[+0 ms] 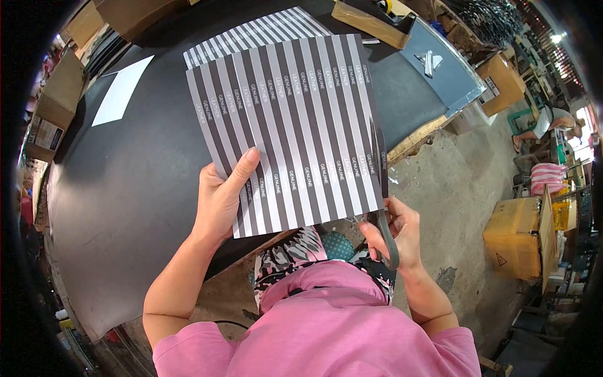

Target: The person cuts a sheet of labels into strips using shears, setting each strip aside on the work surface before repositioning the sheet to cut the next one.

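My left hand (pixel 221 200) grips the lower left part of a striped sheet (pixel 295 135), thumb on top and fingers hidden underneath. The sheet has grey and black stripes printed with "GENUINE LEATHER" and is tilted in front of me. At its right edge, my right hand (pixel 403 234) is closed on the handles of dark scissors (pixel 392 248). Their blades point away from me along the outermost stripe, and a narrow dark strip shows just right of them. Another striped sheet (pixel 257 32) lies on the table beyond the held one.
A black-covered table (pixel 125 207) spreads ahead and to the left, with a white piece of paper (pixel 123 91) on it. Toward the far right are an open cardboard tray (pixel 370 25) and a small metallic object (pixel 429 64). Cardboard boxes (pixel 512 235) and a seated person (pixel 553 122) are at right.
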